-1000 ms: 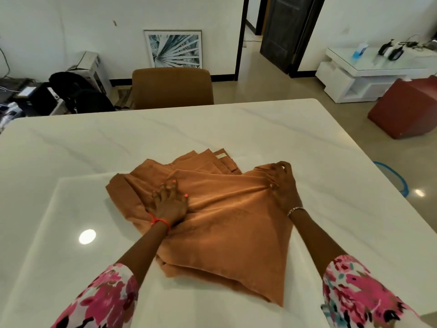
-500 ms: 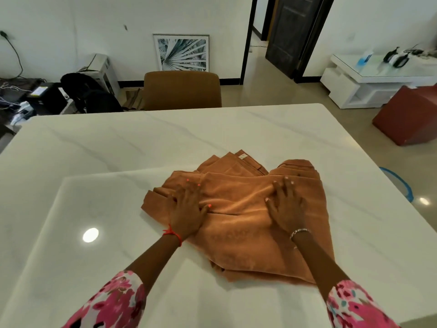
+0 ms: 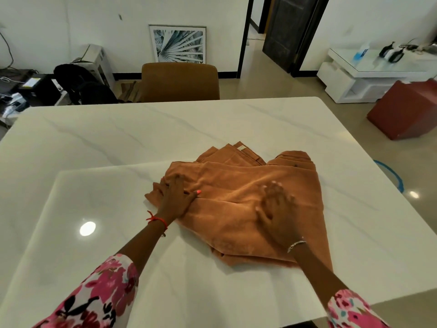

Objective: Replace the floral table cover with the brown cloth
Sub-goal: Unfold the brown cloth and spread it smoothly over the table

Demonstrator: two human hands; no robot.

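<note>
**A:** Start at the left. What is the left hand (image 3: pixel 176 197) doing?

**B:** It lies flat on the left edge of the folded rust-brown fabric cloth (image 3: pixel 238 183). The fingers are straight and the thumb is spread, pressing down and gripping nothing.

**A:** And the cloth itself?

**B:** It's a loosely folded bundle in the middle of the frame, lying on the glossy white marble-look table (image 3: pixel 106 138). It sits nearer the table's lower edge than its far one. Several folded layers fan out at its top. The floral table cover doesn't show anywhere here.

**A:** The right hand (image 3: pixel 275 209)?

**B:** It's right of centre, on top of the cloth. Motion blur smears it, but the fingers look spread and flat, not curled round anything.

**A:** So what's the step?

**B:** By my reading, opening the bundle out so it can be spread. I'd find a free hemmed corner among those top layers for each hand. Then I'd lift and draw the corners apart rather than push the whole stack, since that glossy top will likely let it slide. After that, cast it toward the tan upholstered chair (image 3: pixel 179 81) at the upper middle. Last, check the overhang is even on every side.
</note>
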